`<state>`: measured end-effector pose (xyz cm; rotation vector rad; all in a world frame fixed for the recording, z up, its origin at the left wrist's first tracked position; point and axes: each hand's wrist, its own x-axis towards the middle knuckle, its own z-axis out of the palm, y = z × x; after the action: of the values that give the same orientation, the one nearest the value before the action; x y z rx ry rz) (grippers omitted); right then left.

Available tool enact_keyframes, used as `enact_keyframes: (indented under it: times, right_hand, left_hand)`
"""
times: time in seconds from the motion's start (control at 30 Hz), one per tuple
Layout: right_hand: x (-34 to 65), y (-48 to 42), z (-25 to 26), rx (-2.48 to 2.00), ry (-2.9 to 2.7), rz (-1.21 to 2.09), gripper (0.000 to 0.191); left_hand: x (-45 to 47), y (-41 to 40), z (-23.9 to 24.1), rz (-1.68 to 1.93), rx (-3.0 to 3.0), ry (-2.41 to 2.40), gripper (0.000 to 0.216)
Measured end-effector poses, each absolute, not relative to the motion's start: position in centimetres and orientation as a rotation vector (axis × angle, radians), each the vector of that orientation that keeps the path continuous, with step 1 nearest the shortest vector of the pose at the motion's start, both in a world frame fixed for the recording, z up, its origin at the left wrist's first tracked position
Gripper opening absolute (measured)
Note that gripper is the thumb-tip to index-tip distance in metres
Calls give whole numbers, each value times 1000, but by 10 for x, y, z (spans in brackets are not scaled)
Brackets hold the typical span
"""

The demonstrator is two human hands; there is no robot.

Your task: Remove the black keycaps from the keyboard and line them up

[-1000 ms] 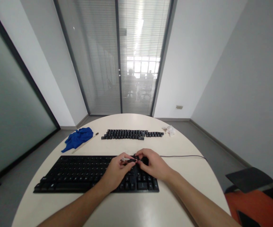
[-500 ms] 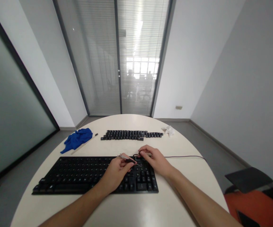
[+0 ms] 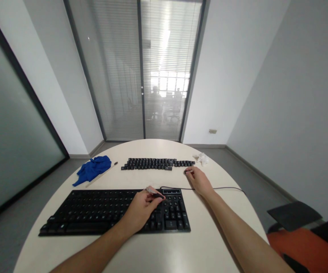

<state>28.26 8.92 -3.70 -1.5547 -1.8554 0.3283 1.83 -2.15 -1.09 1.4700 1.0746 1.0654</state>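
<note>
A black keyboard (image 3: pixel 98 206) lies across the near part of the table, with many of its keycaps off. My left hand (image 3: pixel 141 208) rests over its right side, fingers closed on a slim grey-and-black hand tool (image 3: pixel 154 193); its exact kind is hard to make out. Its dark end points at the keys near the number pad. Beyond the keyboard, my right hand (image 3: pixel 199 180) pinches a small black keycap (image 3: pixel 185 171) low over the table. Just left of it are rows of loose black keycaps (image 3: pixel 149 163) laid out in order.
At the left lie a crumpled blue cloth (image 3: pixel 94 168) and a thin brush (image 3: pixel 102 174) with a dark head. A white crumpled tissue (image 3: pixel 202 158) sits at the right. The keyboard's cable (image 3: pixel 229 188) runs to the table's right edge, near an orange-seated chair (image 3: pixel 303 246).
My right hand has moved from the keyboard's top right, away and rightward toward the loose keycaps, with a keycap in its fingers. My left hand has barely moved.
</note>
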Motion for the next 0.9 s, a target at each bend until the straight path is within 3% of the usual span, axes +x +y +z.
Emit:
enact_keyframes:
  times: [0.9]
  right_hand:
    - [296,111,-41,-1634,-1751,258,29]
  left_hand:
    - [19,-24,-8,1030,1557,1109,15]
